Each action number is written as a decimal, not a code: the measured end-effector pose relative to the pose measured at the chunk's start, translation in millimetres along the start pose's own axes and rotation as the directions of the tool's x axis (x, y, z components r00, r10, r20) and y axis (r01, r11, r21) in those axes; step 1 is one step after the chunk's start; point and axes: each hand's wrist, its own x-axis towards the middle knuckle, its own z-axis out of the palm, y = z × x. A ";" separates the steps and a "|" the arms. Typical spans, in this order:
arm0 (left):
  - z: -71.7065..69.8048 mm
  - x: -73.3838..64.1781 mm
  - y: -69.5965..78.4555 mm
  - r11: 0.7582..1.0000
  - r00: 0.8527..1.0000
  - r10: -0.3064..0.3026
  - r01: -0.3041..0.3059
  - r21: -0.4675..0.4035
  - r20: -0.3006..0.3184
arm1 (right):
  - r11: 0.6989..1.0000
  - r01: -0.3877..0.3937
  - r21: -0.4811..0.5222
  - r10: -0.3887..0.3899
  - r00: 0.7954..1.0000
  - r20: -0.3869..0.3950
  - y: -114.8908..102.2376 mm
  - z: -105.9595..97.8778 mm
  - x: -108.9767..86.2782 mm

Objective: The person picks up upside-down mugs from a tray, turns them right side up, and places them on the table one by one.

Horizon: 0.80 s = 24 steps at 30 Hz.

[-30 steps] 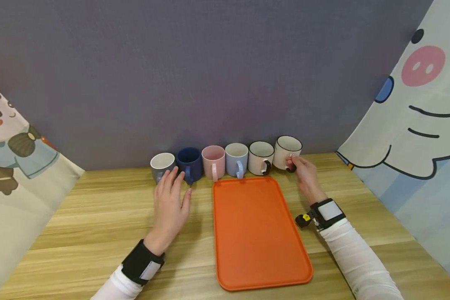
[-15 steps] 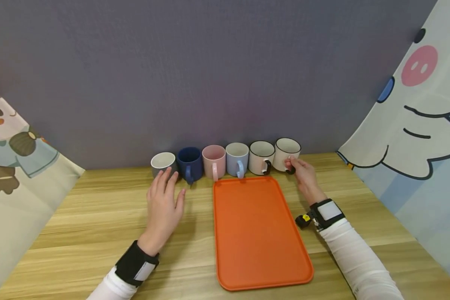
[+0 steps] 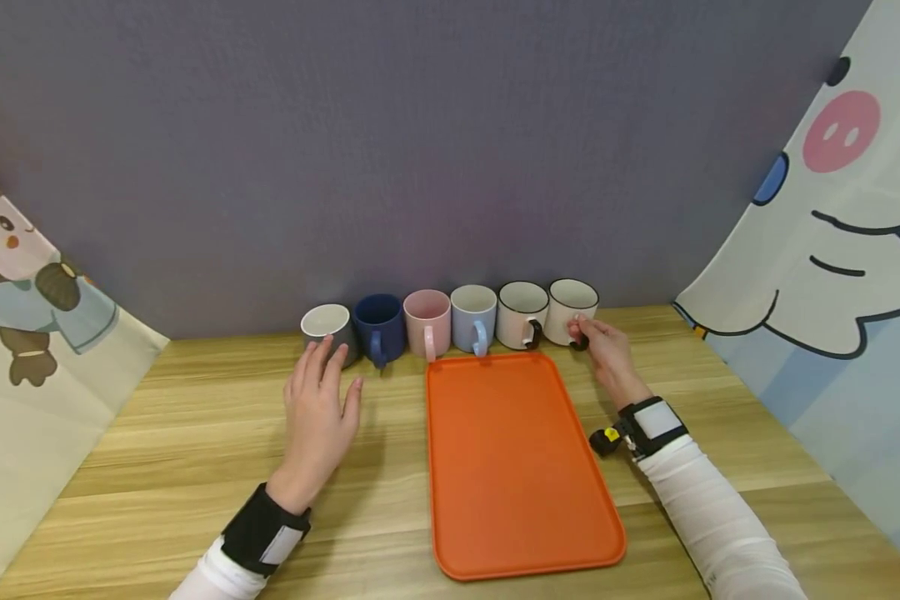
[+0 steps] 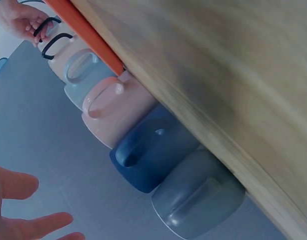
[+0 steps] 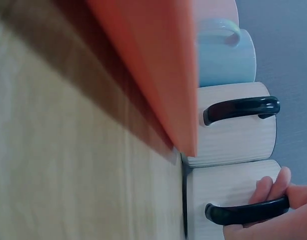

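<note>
At the right end of a row of mugs along the wall, a white mug with a dark rim stands against a similar white mug. My right hand pinches its black handle between thumb and fingers. My left hand, fingers spread and holding nothing, hovers before the grey mug at the left end, overlapping its front in the head view. Between these stand a dark blue mug, a pink mug and a light blue mug, handles facing forward.
An orange tray lies on the wooden table, its far edge close to the pink and light blue mugs. A grey wall panel rises behind the row. Printed cloths flank the table at left and right.
My left hand has drawn back to the left, away from the dark blue mug. The rightmost white mug has shifted slightly left and down in my right hand, up against its neighbour.
</note>
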 end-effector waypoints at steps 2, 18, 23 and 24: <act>0.4 0.0 0.1 1.000 1.000 0.000 0.000 0.002 -0.001 | 1.000 0.000 -0.005 0.000 1.000 0.012 0.5 -0.7 0.1; 1.3 -0.4 0.9 1.000 1.000 -0.005 0.005 0.008 0.002 | 0.903 0.057 -0.427 -0.063 0.998 0.001 0.7 3.6 0.7; 1.9 -1.6 0.2 1.000 1.000 -0.008 0.008 0.009 0.004 | 0.802 0.021 -0.597 -0.047 0.998 -0.029 -3.6 -0.5 -4.4; 2.2 -1.6 0.3 1.000 1.000 -0.006 0.006 0.008 0.004 | 0.777 0.013 -0.629 -0.053 0.998 -0.046 -4.7 -1.6 -5.5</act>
